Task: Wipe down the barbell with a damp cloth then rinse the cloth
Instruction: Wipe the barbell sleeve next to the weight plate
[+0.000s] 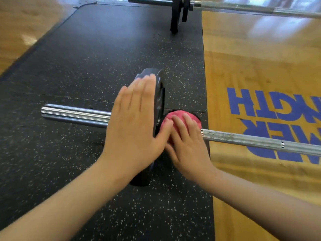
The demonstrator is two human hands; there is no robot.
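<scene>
A steel barbell (251,140) lies across the black speckled rubber mat (86,63), its chrome sleeve end (74,114) pointing left. One black weight plate (159,94) stands on the sleeve. My left hand (133,124) lies flat with straight fingers against the plate's left face. My right hand (185,145) holds a pink cloth (180,114) wrapped over the bar just right of the plate, fingers curled on it. The bar under the cloth is hidden.
A second barbell (243,6) with black plates (178,13) lies at the far end of the mat. To the right is a glossy wooden platform (260,63) with blue lettering (271,105). Wooden floor (26,23) borders the mat on the left.
</scene>
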